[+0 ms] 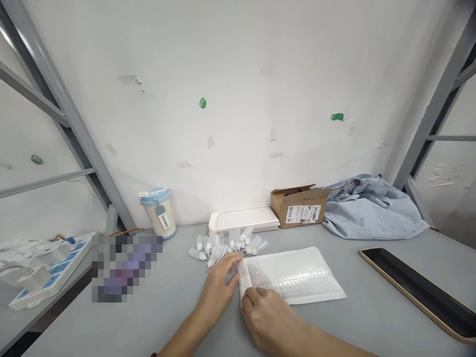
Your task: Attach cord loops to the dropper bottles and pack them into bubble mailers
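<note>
A white bubble mailer (pixel 307 277) lies flat on the grey table, its flap end turned toward the left. My left hand (pixel 222 277) pinches the far corner of that flap end between thumb and fingers. Nearer to me, my right hand (pixel 266 312) has its fingers curled closed on the near part of the same flap, and the fingertips are partly hidden. Just beyond my left hand is a loose pile of small clear plastic bottles (pixel 223 244) with white tips.
A stack of white mailers (pixel 243 219), an opened cardboard box (pixel 301 208) and a bundled blue cloth (pixel 372 210) stand along the wall. At left are a lidded cup (pixel 159 215), a blurred purple item (pixel 130 265) and a power strip (pixel 55 272). A phone (pixel 420 287) lies at right.
</note>
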### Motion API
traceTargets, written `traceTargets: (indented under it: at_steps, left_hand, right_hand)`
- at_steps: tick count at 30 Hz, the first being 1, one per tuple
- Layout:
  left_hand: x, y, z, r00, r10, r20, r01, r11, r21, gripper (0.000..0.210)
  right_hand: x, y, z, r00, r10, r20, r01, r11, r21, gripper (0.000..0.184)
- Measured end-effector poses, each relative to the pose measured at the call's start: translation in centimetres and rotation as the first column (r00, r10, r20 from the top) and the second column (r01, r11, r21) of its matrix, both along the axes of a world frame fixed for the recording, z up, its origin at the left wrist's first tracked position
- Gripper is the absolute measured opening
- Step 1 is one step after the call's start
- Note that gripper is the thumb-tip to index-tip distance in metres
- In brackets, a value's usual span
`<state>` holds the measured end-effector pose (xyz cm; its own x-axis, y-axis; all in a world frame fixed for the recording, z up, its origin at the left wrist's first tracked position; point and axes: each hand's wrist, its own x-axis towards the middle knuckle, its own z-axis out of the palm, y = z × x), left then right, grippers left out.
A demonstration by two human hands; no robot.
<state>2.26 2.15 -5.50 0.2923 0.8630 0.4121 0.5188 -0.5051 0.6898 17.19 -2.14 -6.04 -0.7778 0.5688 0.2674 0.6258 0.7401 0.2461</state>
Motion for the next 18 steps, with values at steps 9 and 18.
traceTargets:
  at_steps: [9,18]
  left_hand:
    - [0.1,0.0,-0.6,0.922,-0.172,-0.348,0.178,0.984,-0.015,0.037]
    - [0.6,-0.4,-1.0,0.847,-0.117,-0.518,0.171,0.983,0.058,0.041]
  right_hand:
    - [0.2,0.1,-0.9,0.996,0.044,-0.077,-0.031,0.987,0.158,0.01]
    - [-1.8,-1.4,-3.5,0.982,-0.089,-0.169,0.162,0.853,0.496,0.034]
